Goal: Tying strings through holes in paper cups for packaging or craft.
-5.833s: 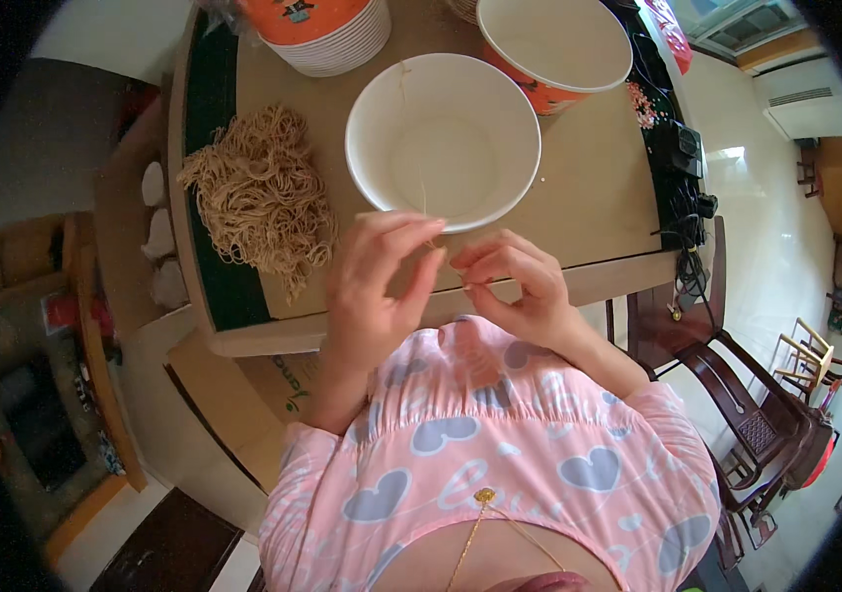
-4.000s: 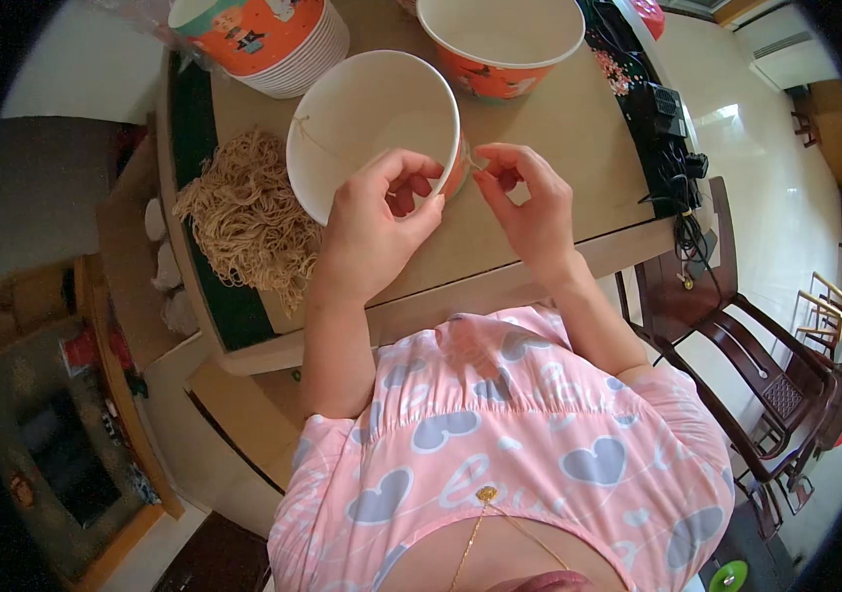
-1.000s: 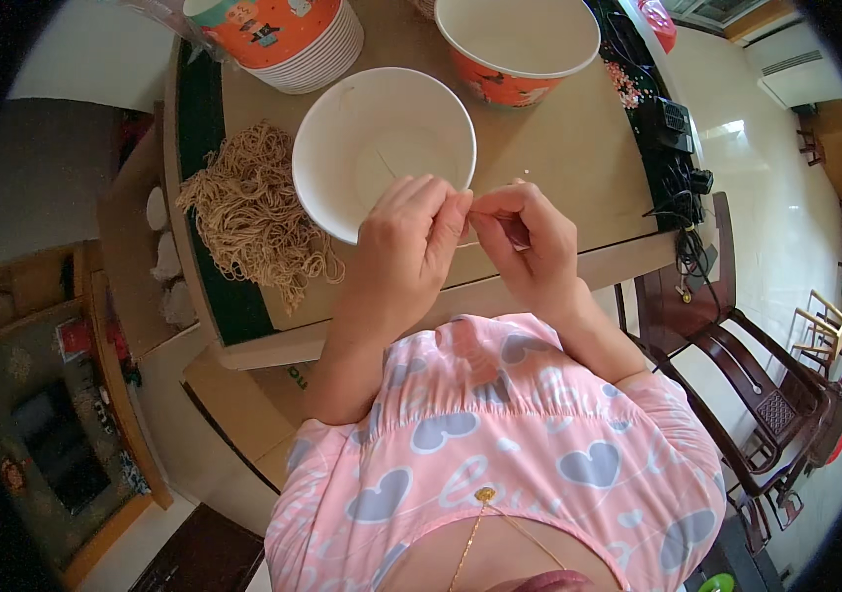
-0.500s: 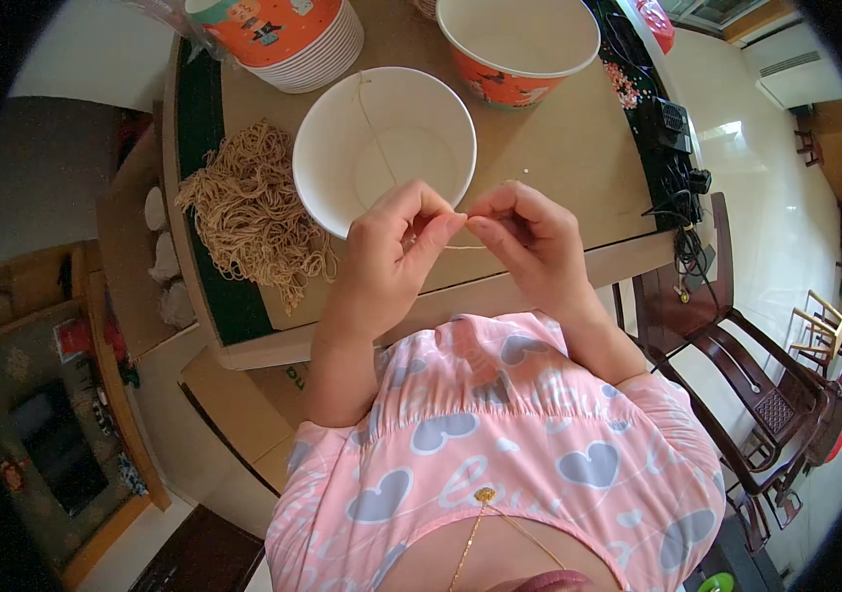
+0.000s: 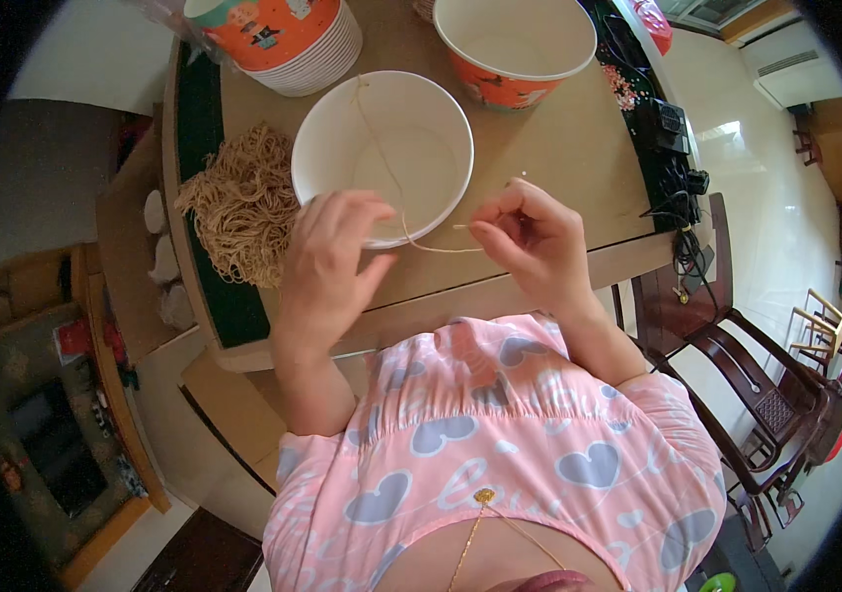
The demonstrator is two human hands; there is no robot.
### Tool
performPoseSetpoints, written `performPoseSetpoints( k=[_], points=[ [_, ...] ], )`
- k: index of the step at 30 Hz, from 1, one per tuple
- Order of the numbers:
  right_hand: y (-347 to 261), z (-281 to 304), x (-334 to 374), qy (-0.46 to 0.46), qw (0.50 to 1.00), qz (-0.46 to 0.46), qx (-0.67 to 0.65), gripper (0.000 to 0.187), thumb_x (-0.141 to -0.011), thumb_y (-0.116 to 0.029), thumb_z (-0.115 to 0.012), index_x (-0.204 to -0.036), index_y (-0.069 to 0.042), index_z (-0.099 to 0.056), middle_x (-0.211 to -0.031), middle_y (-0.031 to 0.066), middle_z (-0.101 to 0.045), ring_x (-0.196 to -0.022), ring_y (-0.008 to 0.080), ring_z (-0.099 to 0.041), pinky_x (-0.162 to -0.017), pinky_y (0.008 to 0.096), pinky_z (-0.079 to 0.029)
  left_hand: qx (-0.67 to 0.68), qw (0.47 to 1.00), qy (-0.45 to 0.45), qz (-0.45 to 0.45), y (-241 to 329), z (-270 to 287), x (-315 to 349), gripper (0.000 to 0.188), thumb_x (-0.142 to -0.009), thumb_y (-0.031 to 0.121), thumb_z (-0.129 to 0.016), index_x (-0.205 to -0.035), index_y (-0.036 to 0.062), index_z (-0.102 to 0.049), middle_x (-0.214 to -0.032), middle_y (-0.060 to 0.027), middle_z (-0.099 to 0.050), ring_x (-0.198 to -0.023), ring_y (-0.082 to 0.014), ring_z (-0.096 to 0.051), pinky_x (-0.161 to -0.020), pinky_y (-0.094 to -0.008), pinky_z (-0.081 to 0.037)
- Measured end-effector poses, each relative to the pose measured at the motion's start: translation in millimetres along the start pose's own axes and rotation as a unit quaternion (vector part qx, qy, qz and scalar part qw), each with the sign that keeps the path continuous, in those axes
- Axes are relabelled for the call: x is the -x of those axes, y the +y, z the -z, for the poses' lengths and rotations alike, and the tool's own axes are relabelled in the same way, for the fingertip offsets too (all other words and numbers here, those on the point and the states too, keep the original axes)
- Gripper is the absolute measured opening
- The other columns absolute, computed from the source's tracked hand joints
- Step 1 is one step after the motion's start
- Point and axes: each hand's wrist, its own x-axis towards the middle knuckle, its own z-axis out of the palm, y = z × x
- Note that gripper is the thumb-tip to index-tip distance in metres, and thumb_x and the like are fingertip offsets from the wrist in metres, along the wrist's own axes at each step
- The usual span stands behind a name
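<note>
My right hand [image 5: 535, 242] pinches a thin beige string [image 5: 436, 250] between thumb and fingertips, and a short end sticks out to the left of the pinch. From there the string sags leftward and runs up through the white paper tub [image 5: 327, 148] to its far rim. My left hand [image 5: 330, 261], a little blurred, is apart from the string in front of the tub's near left rim, thumb and fingers spread with nothing between them. Beside that hand lies a tangled heap of beige string [image 5: 238, 212], partly hidden by it.
A stack of orange printed paper tubs [image 5: 307, 49] stands at the far left of the table. Another orange tub [image 5: 515, 84] is at the far right. Black cables and adapters [image 5: 673, 128] line the right edge, and a dark wooden chair [image 5: 688, 286] stands beyond it.
My left hand has let go near the right fingertips and moved left, opening over the edge of the string heap. My right hand has hardly moved and keeps its pinch.
</note>
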Motion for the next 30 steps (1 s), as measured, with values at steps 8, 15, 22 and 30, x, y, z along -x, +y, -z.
performPoseSetpoints(
  k=[8,15,22,30],
  points=[
    [-11,-14,2,-0.195,0.964,0.127,-0.130,0.005,-0.080,0.000,-0.067,-0.083,-0.002,-0.063,-0.086,0.0071,-0.062,-0.084,0.0183,-0.059,-0.079,0.0315,-0.046,0.100,0.991,0.029,0.078,11,-21,-12,0.012,-0.077,0.006,-0.068,-0.087,0.0054,-0.062,-0.082,-0.0115,-0.063,-0.083,-0.0311,-0.061,-0.075,-0.0378,-0.049],
    [3,-10,-20,0.136,0.959,0.208,0.139,0.014,-0.074,0.003,-0.070,-0.083,-0.002,-0.060,-0.090,0.0105,-0.062,-0.085,0.0223,-0.062,-0.075,0.0310,-0.049,0.258,0.954,0.058,0.142,20,-28,-24,0.014,-0.082,0.004,-0.067,-0.095,0.0029,-0.063,-0.083,-0.0102,-0.067,-0.073,-0.0208,-0.067,-0.064,-0.0307,-0.053],
    [-22,-3,7,-0.211,0.966,0.133,-0.065,0.009,-0.080,0.010,-0.061,-0.083,0.001,-0.060,-0.090,0.0132,-0.065,-0.086,0.0183,-0.062,-0.074,0.0289,-0.049,0.305,0.933,0.085,0.170,30,-27,-34,0.022,-0.083,0.001,-0.065,-0.104,0.0051,-0.061,-0.084,-0.0094,-0.067,-0.072,-0.0196,-0.067,-0.064,-0.0314,-0.053],
    [8,-8,-19,0.126,0.969,0.204,0.064,0.014,-0.076,0.007,-0.068,-0.086,0.001,-0.060,-0.093,0.0117,-0.062,-0.084,0.0180,-0.063,-0.069,0.0278,-0.052,0.282,0.945,0.072,0.151,22,-36,-27,0.020,-0.082,0.002,-0.066,-0.101,0.0038,-0.062,-0.084,-0.0102,-0.066,-0.073,-0.0216,-0.068,-0.064,-0.0314,-0.054]
  ],
)
